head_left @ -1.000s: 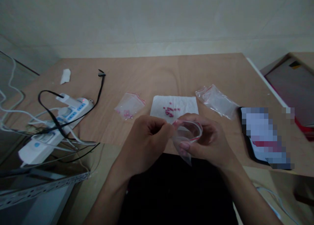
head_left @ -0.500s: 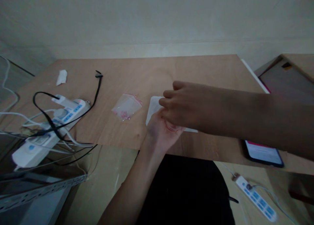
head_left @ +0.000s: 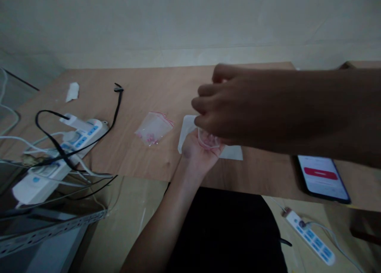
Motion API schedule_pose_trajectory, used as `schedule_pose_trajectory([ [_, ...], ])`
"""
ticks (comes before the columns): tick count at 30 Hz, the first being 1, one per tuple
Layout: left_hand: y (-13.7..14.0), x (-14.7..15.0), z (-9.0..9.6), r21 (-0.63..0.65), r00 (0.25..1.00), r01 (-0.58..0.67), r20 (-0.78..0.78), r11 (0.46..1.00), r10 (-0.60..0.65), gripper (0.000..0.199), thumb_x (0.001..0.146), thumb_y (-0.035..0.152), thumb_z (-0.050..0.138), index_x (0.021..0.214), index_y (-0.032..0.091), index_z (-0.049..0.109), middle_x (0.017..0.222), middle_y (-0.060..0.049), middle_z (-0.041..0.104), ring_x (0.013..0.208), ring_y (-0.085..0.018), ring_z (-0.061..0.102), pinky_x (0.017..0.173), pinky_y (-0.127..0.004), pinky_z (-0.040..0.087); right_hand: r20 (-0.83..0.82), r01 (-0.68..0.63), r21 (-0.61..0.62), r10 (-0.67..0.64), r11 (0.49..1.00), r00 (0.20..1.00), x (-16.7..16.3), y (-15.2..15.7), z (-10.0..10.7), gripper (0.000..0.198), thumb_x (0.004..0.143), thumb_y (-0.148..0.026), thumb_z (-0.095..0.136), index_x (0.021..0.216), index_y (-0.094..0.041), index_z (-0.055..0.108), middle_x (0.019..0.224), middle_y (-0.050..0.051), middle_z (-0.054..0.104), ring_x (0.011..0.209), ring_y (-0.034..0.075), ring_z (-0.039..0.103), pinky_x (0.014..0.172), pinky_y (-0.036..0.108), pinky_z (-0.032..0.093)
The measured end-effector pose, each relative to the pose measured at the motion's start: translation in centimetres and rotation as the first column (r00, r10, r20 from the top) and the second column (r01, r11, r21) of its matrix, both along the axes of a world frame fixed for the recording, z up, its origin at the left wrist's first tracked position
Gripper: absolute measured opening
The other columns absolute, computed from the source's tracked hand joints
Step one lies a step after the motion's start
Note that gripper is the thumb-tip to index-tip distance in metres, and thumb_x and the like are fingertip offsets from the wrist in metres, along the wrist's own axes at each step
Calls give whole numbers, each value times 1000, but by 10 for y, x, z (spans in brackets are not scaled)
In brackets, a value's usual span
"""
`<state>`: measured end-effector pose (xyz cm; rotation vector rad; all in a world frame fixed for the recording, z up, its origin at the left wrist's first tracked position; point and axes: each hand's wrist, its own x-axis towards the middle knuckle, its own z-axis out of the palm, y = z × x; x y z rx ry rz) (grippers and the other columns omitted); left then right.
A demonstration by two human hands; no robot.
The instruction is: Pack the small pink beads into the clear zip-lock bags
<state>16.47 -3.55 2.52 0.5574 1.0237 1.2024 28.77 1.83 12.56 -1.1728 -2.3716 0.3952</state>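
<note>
Head view. Two bare hands meet above the near edge of a wooden worktop [head_left: 160,86]. The left hand [head_left: 202,153], palm up, cups a clear plastic bag [head_left: 210,140] whose rounded, open mouth shows a pinkish rim; its grip is closed about the bag, though the fingers are partly covered. The right hand [head_left: 226,106] reaches across from the right, fingers curled over the bag; their tips are hidden, so whether they pinch anything cannot be told.

Key relation: the bag lies just below the right fingers, on the side toward the worktop's near edge, with its mouth turned upward. The left hand is the nearer, in contact with it; the bag's long axis is hidden by the palm.

Surroundings: a white sheet [head_left: 186,126] lies behind and beneath the hands, mostly covered, one corner emerging right of the left hand. Left of it rests a red-striped zip bag [head_left: 154,128], small pink pieces gathered in its lower corner. A smartphone [head_left: 324,177] lies near the worktop's near right corner; a white power strip [head_left: 89,136] slants across the near left corner among cables.
</note>
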Motion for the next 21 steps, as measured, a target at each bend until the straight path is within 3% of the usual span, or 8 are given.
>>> schedule_pose_trajectory([
  [2, 6, -4, -2, -45, 998, 7, -66, 999, -10, 34, 93, 22, 29, 59, 22, 29, 52, 2, 33, 45, -10, 39, 49, -25, 39, 373, -212, 97, 162, 973, 914, 6, 1, 21, 45, 64, -55, 72, 98, -25, 73, 101, -9, 73, 105, 20, 67, 96, 44, 44],
  [3, 10, -5, -3, -43, 986, -9, -164, 999, 2, 36, 94, 24, 28, 58, 22, 25, 50, 4, 26, 41, -10, 31, 45, -24, 33, 482, -246, 169, 138, 954, 865, 13, 1, 26, 56, 61, -59, 69, 107, -27, 70, 103, -7, 72, 103, 22, 67, 92, 45, 45],
  [5, 16, -8, -7, 74, 876, -61, -474, 995, 89, 40, 95, 30, 29, 56, 23, 25, 48, 5, 23, 42, -11, 30, 45, -25, 30, 464, -6, 286, -133, 958, 876, 32, 2, 24, 69, 67, -63, 59, 124, -24, 62, 100, -3, 73, 96, 21, 69, 81, 42, 48],
  [7, 21, -9, -11, 290, 605, -1, -762, 957, 232, 39, 96, 33, 35, 58, 23, 33, 52, 3, 37, 51, -14, 45, 53, -27, 37, 312, 318, 317, -415, 894, 855, 53, 2, 4, 73, 77, -61, 55, 134, -16, 54, 99, 5, 74, 98, 24, 69, 82, 44, 49],
  [9, 24, -9, -16, 387, 320, 199, -894, 900, 314, 33, 96, 31, 37, 65, 23, 42, 64, -2, 53, 68, -18, 57, 67, -31, 43, 220, 524, 228, -568, 821, 793, 70, 0, -31, 74, 81, -55, 60, 138, -9, 50, 102, 13, 73, 101, 30, 68, 81, 45, 50],
  [12, 28, -5, -26, 321, 93, 407, -946, 855, 311, 29, 98, 26, 32, 78, 19, 51, 84, -10, 64, 86, -24, 60, 83, -38, 44, 79, 592, 115, -602, 797, 795, 78, -6, -86, 68, 89, -42, 61, 143, -4, 43, 115, 26, 67, 109, 39, 65, 86, 48, 53],
  [16, 30, -2, -42, 230, -31, 478, -960, 848, 278, 29, 100, 26, 29, 90, 16, 54, 99, -16, 64, 98, -28, 57, 91, -44, 42, 129, 572, 129, -586, 810, 800, 70, -11, -136, 65, 96, -41, 45, 144, 2, 39, 144, 35, 43, 135, 47, 42, 107, 60, 37],
  [21, 30, 0, -51, 198, -82, 485, -959, 852, 270, 25, 99, 29, 34, 98, 13, 53, 106, -19, 62, 103, -30, 55, 91, -46, 41, 269, 568, 28, -553, 823, 788, 64, -13, -154, 75, 98, -55, 28, 151, -2, 29, 157, 25, 28, 147, 41, 21, 116, 63, 18],
])
